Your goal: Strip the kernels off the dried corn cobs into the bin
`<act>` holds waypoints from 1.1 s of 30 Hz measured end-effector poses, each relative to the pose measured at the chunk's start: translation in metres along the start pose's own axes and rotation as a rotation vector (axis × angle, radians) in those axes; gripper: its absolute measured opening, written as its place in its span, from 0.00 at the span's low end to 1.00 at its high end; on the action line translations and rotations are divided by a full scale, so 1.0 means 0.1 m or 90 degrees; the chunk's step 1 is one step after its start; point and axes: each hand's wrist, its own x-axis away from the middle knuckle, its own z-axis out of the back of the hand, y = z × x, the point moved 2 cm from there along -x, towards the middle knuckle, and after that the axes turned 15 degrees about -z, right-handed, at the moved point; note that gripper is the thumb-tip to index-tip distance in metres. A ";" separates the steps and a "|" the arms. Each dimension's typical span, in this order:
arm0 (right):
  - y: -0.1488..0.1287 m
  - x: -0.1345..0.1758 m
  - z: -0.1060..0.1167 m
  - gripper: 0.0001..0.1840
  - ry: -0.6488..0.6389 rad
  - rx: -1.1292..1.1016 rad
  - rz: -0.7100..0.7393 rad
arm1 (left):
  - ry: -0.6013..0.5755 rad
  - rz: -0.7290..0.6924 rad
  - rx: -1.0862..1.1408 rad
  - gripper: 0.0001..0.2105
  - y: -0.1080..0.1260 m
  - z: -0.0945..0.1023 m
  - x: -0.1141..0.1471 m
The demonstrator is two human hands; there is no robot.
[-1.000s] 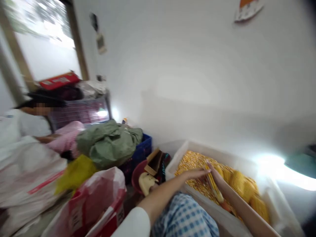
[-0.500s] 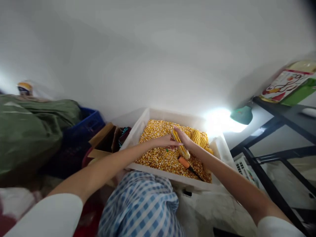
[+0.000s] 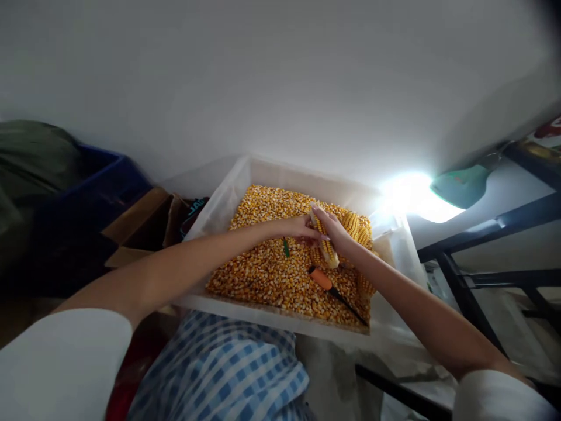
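Gripping corn cob (image 3: 323, 242): right hand (image 3: 335, 231) closed around it; left hand (image 3: 300, 228) apparently pinching it, above kernel-filled tray (image 3: 228, 196).

The corn cob (image 3: 323, 242) is yellow and partly stripped: rows of kernels remain along its length, and its pale lower end is bare. It is held tilted, upper end away from the camera, above the loose kernels (image 3: 267, 275) that fill the white tub (image 3: 228, 190). The right hand (image 3: 335, 231) wraps it from the right; the left hand (image 3: 300, 227) meets it with its fingertips from the left.
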 end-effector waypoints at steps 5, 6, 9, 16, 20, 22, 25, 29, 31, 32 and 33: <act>0.00 0.02 0.01 0.31 -0.016 -0.013 -0.017 | 0.001 0.005 0.043 0.25 0.02 -0.02 0.07; 0.00 0.03 0.01 0.31 -0.015 -0.017 -0.022 | -0.012 0.010 0.049 0.24 0.05 0.00 0.10; 0.04 0.05 -0.01 0.31 -0.003 -0.028 -0.047 | -0.062 0.024 0.031 0.22 0.16 0.11 0.17; 0.15 0.05 -0.08 0.31 0.013 -0.037 -0.107 | 0.025 -0.038 -0.098 0.29 0.25 0.36 0.24; 0.15 0.07 -0.12 0.34 0.004 -0.032 -0.096 | -0.009 -0.006 -0.144 0.23 0.11 0.25 0.22; 0.14 0.09 -0.13 0.35 -0.002 -0.033 -0.083 | -0.022 -0.014 -0.146 0.21 0.08 0.20 0.21; 0.16 0.09 -0.13 0.35 -0.012 -0.031 -0.064 | -0.022 -0.027 -0.095 0.21 0.07 0.15 0.21; 0.20 0.07 -0.13 0.33 -0.013 -0.057 -0.053 | -0.006 -0.005 -0.014 0.23 0.08 0.11 0.24; 0.22 0.06 -0.14 0.32 -0.004 -0.082 -0.048 | 0.007 -0.007 0.021 0.23 0.09 0.08 0.26; 0.22 0.06 -0.14 0.31 0.000 -0.093 -0.042 | 0.016 -0.009 0.040 0.23 0.10 0.06 0.27; 0.22 0.05 -0.14 0.31 0.003 -0.103 -0.032 | 0.026 -0.010 0.061 0.23 0.10 0.04 0.28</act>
